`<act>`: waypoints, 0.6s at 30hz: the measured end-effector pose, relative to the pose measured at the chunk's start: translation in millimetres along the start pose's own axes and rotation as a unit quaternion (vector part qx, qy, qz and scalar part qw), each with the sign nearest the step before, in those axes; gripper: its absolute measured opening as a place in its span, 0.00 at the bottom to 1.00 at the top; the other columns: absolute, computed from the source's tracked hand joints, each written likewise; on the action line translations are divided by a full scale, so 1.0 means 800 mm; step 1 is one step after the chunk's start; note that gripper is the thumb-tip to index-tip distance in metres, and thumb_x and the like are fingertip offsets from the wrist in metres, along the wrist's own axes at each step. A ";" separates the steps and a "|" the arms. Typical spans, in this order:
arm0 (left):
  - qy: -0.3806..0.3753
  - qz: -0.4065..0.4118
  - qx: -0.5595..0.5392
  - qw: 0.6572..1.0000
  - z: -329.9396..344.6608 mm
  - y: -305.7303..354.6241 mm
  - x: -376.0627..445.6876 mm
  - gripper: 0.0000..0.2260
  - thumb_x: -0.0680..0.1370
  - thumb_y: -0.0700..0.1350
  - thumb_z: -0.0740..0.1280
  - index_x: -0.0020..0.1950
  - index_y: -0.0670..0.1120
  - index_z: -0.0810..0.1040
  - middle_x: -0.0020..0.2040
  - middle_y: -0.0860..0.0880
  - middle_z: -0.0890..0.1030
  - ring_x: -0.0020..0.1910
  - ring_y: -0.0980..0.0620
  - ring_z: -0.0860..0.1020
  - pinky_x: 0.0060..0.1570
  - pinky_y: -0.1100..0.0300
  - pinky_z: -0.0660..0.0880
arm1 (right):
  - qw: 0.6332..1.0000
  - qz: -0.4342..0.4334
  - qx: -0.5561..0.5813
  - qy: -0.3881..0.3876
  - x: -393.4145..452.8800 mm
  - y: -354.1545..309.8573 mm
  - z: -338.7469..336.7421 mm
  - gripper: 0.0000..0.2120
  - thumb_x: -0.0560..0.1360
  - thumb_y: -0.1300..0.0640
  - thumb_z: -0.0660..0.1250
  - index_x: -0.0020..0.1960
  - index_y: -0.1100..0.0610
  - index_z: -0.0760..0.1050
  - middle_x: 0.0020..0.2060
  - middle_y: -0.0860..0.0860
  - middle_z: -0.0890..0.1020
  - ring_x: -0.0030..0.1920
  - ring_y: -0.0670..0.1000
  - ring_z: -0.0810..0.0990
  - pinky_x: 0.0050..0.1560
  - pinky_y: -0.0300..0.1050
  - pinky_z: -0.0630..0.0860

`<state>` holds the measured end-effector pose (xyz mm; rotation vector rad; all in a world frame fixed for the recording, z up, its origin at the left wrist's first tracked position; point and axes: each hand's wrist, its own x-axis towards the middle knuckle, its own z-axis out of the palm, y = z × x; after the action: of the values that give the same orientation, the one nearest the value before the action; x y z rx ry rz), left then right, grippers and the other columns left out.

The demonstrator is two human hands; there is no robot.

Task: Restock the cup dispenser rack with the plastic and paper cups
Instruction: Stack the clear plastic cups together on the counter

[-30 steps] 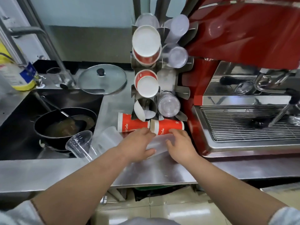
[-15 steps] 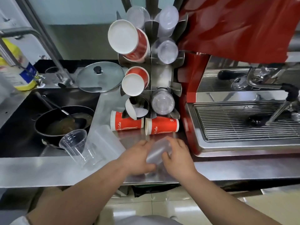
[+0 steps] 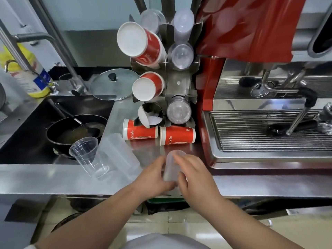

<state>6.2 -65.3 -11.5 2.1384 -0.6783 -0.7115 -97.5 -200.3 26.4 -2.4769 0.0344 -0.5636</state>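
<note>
Over the near steel tabletop [image 3: 53,178], both hands held one frosted translucent plastic cup [image 3: 171,166].
Left hand [image 3: 156,177] and right hand [image 3: 195,174] gripped its sides.

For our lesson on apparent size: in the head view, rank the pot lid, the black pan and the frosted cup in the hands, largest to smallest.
1. black pan, though the sink edge hides part
2. pot lid, close to the pan, so unsure
3. frosted cup, clearly smallest, held by the left hand and right hand

Steel counter [image 3: 53,178], two red paper cups [image 3: 177,136] lying sideways, clear plastic cups [image 3: 89,157]
</note>
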 end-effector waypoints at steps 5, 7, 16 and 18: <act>0.013 0.021 -0.009 1.000 0.029 0.008 0.000 0.32 0.66 0.54 0.74 0.68 0.61 0.67 0.63 0.58 0.75 0.61 0.58 0.76 0.58 0.53 0.79 | 0.999 -0.044 -0.013 0.019 -0.026 0.020 -0.009 0.25 0.66 0.68 0.65 0.61 0.51 0.72 0.57 0.46 0.71 0.59 0.51 0.71 0.54 0.43 0.73; 0.016 0.022 -0.007 1.000 0.038 0.008 0.003 0.33 0.66 0.55 0.74 0.69 0.62 0.67 0.64 0.57 0.75 0.63 0.57 0.76 0.59 0.52 0.78 | 0.999 -0.037 -0.018 0.017 -0.028 0.025 -0.015 0.24 0.66 0.68 0.64 0.59 0.51 0.72 0.57 0.46 0.71 0.59 0.51 0.71 0.52 0.45 0.76; -0.002 0.033 0.039 0.999 0.045 0.002 0.014 0.31 0.68 0.54 0.74 0.69 0.58 0.68 0.63 0.54 0.75 0.63 0.54 0.75 0.59 0.50 0.78 | 0.996 -0.003 -0.086 -0.039 -0.011 0.012 -0.035 0.13 0.69 0.60 0.62 0.50 0.55 0.81 0.47 0.51 0.80 0.48 0.57 0.78 0.49 0.49 0.78; -0.031 0.051 0.081 0.995 0.033 0.004 0.013 0.29 0.71 0.51 0.72 0.71 0.55 0.67 0.63 0.51 0.75 0.64 0.52 0.73 0.63 0.51 0.75 | 0.992 0.006 -0.114 -0.046 0.003 0.002 -0.038 0.13 0.70 0.56 0.59 0.45 0.54 0.82 0.42 0.50 0.81 0.44 0.56 0.78 0.47 0.48 0.78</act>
<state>-5.0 -87.3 -26.0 2.2176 -0.8997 -0.6885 -107.3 -218.2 48.9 -2.7195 0.0818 -0.4623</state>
